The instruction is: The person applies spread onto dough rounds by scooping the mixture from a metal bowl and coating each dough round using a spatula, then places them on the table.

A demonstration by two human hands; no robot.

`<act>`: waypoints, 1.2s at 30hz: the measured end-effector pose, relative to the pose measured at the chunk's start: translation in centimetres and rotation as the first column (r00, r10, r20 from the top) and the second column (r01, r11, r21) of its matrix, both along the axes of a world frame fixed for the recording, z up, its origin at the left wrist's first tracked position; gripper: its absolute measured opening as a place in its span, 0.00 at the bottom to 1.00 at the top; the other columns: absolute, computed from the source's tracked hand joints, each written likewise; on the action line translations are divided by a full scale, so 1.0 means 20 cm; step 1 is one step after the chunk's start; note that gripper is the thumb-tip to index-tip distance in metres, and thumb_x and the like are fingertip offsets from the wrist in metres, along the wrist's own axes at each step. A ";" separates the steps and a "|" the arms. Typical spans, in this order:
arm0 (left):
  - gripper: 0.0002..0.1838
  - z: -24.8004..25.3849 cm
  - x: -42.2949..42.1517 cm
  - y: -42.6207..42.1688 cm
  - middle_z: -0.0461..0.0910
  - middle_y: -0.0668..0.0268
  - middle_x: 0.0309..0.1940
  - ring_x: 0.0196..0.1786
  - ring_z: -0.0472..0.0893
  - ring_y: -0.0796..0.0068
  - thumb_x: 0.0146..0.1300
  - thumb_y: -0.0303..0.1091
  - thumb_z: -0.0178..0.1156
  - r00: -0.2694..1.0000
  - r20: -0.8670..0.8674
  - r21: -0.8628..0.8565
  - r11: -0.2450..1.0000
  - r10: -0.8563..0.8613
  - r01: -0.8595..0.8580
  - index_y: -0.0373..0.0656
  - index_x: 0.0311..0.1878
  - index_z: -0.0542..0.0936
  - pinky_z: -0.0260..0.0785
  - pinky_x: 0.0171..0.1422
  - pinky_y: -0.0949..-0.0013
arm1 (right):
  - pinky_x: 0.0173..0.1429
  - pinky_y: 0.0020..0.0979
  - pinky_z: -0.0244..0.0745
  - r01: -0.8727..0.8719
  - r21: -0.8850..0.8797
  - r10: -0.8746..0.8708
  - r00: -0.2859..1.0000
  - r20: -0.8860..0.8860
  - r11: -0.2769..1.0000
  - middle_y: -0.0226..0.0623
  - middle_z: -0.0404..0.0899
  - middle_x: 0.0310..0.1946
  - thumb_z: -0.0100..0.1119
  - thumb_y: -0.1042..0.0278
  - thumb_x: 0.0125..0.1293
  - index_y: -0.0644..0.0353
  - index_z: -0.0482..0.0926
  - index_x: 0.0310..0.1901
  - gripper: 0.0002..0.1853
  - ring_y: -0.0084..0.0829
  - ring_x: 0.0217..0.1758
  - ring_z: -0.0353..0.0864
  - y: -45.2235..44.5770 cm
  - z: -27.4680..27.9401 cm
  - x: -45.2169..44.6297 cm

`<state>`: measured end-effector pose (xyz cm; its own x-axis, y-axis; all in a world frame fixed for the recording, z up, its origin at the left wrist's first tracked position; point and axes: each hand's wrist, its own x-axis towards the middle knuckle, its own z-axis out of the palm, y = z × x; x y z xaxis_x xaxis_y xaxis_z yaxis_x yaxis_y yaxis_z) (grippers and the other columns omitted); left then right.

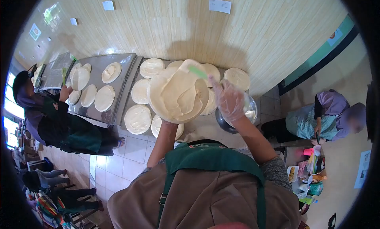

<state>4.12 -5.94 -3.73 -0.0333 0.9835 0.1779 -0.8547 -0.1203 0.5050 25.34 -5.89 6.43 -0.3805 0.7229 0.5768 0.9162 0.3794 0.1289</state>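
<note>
My left hand (169,122) is mostly hidden under a large round flat cake layer (178,96) with pale cream on its top, and holds it up from below. In a clear plastic glove, my right hand (229,100) is closed round a spatula (198,72) with a green part, its end at the cream on the layer's upper edge. Below my right hand, partly covered by it, is a metal bowl (253,110). Several round layers lie on the table around the raised one, among them a cream-topped one (137,119) at the left and another (236,78) at the right.
A second metal table (126,70) with more round layers stands at the left, where a person (75,126) in a green apron holds a layer. Another person (316,116) stands at the right, near a table of containers (293,173). A wall (166,27) runs behind the tables.
</note>
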 end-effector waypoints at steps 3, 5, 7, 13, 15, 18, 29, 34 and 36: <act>0.35 0.02 -0.01 0.00 0.68 0.59 0.68 0.68 0.70 0.59 0.70 0.58 0.50 1.000 0.001 0.016 1.000 0.006 -0.006 0.47 0.72 0.62 0.66 0.71 0.51 | 0.31 0.30 0.75 -0.132 -0.288 0.011 0.921 -0.388 0.949 0.36 0.78 0.32 0.55 0.74 0.65 0.50 0.78 0.61 0.22 0.34 0.28 0.79 0.10 0.06 0.09; 0.35 0.02 -0.01 0.02 0.68 0.59 0.68 0.68 0.70 0.59 0.70 0.58 0.50 1.000 0.018 0.026 1.000 0.003 -0.003 0.47 0.72 0.62 0.66 0.71 0.51 | 0.34 0.28 0.75 -0.621 -0.375 -0.078 0.451 -0.889 0.688 0.40 0.82 0.36 0.55 0.73 0.67 0.50 0.79 0.60 0.20 0.35 0.29 0.79 0.16 0.03 0.15; 0.35 0.03 -0.02 0.04 0.68 0.59 0.68 0.68 0.70 0.59 0.70 0.58 0.50 0.999 0.033 0.035 0.999 0.004 -0.005 0.47 0.72 0.62 0.66 0.71 0.51 | 0.36 0.28 0.72 -0.704 -0.380 -0.054 0.439 -0.897 0.600 0.40 0.81 0.33 0.52 0.72 0.71 0.50 0.78 0.61 0.19 0.25 0.30 0.76 0.14 0.05 0.13; 0.34 0.05 -0.10 0.08 0.68 0.59 0.68 0.68 0.70 0.59 0.70 0.57 0.50 0.998 0.068 0.057 0.998 0.013 -0.017 0.47 0.72 0.63 0.67 0.71 0.51 | 0.43 0.33 0.76 -0.355 -0.438 0.105 0.861 -0.498 0.826 0.46 0.84 0.40 0.53 0.71 0.70 0.49 0.78 0.61 0.19 0.36 0.36 0.82 -0.03 0.07 0.10; 0.34 0.04 -0.15 0.10 0.69 0.59 0.68 0.68 0.70 0.59 0.70 0.57 0.50 0.997 0.078 0.064 0.998 0.022 -0.027 0.47 0.72 0.63 0.67 0.71 0.51 | 0.43 0.37 0.76 -0.344 -0.504 0.072 0.873 -0.482 0.792 0.48 0.83 0.41 0.54 0.70 0.69 0.47 0.78 0.60 0.19 0.42 0.37 0.83 -0.14 0.07 0.15; 0.34 0.04 -0.19 0.12 0.69 0.59 0.68 0.68 0.71 0.59 0.70 0.57 0.50 0.995 0.100 0.071 0.997 0.018 -0.025 0.47 0.72 0.63 0.67 0.70 0.51 | 0.42 0.43 0.75 -0.532 -0.548 0.144 0.789 -0.597 0.646 0.48 0.83 0.40 0.55 0.69 0.69 0.48 0.79 0.58 0.17 0.46 0.36 0.81 -0.17 0.11 0.23; 0.34 0.04 -0.10 0.21 0.69 0.59 0.67 0.67 0.71 0.60 0.70 0.57 0.51 0.990 0.135 0.051 0.998 -0.047 0.040 0.46 0.71 0.64 0.68 0.70 0.51 | 0.42 0.38 0.79 -0.646 -0.344 0.336 0.693 -0.637 0.681 0.50 0.83 0.43 0.49 0.69 0.72 0.54 0.74 0.63 0.19 0.47 0.38 0.83 -0.18 -0.10 0.02; 0.33 0.04 -0.09 0.22 0.69 0.59 0.67 0.67 0.71 0.60 0.70 0.57 0.51 0.988 0.141 0.044 0.997 -0.065 0.060 0.46 0.71 0.64 0.68 0.70 0.52 | 0.40 0.36 0.78 -0.422 -0.588 -0.030 0.795 -0.606 0.690 0.55 0.82 0.41 0.49 0.67 0.73 0.50 0.74 0.64 0.19 0.43 0.35 0.85 0.00 0.15 0.03; 0.33 0.04 -0.10 0.24 0.70 0.59 0.67 0.67 0.72 0.60 0.70 0.56 0.51 0.987 0.148 0.050 0.997 -0.067 0.060 0.46 0.71 0.64 0.68 0.69 0.52 | 0.41 0.34 0.77 -0.340 -0.502 0.049 0.861 -0.506 0.795 0.52 0.82 0.38 0.49 0.69 0.72 0.52 0.76 0.62 0.19 0.36 0.37 0.85 0.00 0.07 0.05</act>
